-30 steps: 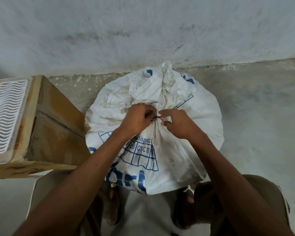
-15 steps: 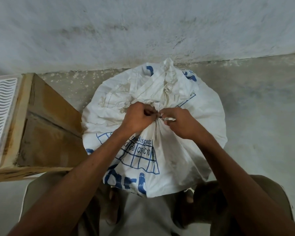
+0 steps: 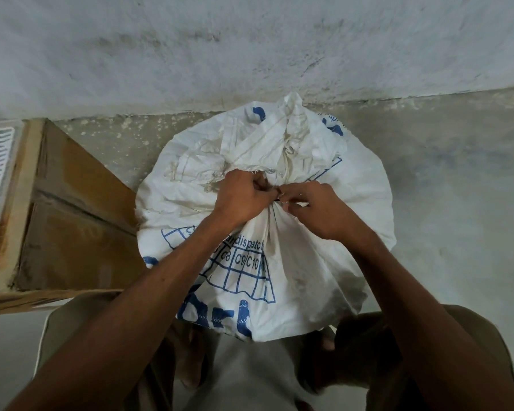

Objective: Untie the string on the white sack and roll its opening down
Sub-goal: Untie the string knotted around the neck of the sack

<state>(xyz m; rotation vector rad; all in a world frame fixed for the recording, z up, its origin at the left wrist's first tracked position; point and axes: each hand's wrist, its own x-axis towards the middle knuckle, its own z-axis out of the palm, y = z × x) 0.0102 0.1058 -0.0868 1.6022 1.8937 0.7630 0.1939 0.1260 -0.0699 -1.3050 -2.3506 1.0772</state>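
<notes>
The white sack stands on the floor by the wall; both hands, left hand and right hand, pinch the string (mostly hidden) at its bunched neck, to loosen it

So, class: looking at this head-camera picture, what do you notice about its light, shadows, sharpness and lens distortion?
Head view: soft, dim, even light, no glare; faint shadow under the sack; wide-angle bending curves the wall-floor line and stretches the forearms; both hands, left hand and right hand, are fairly sharp, but the string between them is too small to make out.
</notes>
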